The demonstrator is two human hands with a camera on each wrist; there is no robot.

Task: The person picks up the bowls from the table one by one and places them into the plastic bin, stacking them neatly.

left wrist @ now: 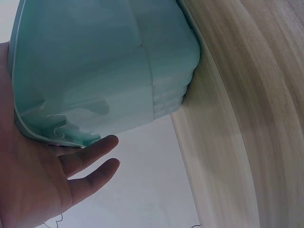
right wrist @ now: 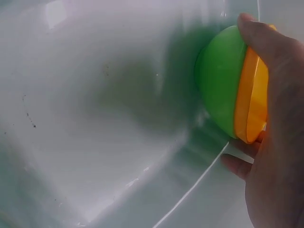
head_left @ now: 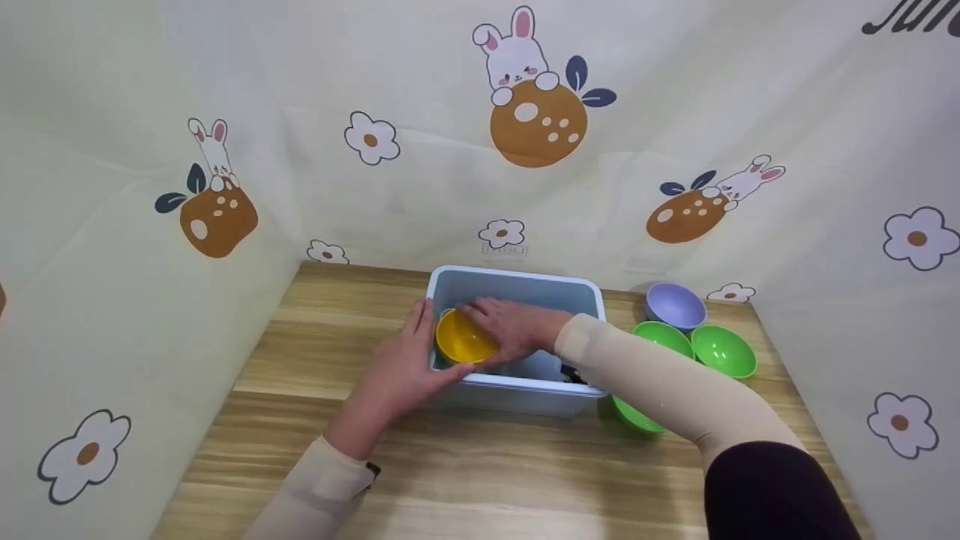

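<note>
Right grip [head_left: 521, 328] holding bowls [right wrist: 230, 85], left grip [head_left: 401, 369] spread

Pale walls [head_left: 420, 199] bear printed rabbits [head_left: 517, 66]; below lies a wood-grain tabletop [head_left: 480, 472].

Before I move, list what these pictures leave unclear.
Head view: part of the yellow bowl, hidden by the right hand.
Head view: nearest green bowl, partly hidden by the right sleeve.
Head view: wall lettering, cut off by the picture's edge.
Left wrist view: inside of the bin, behind its wall.
</note>
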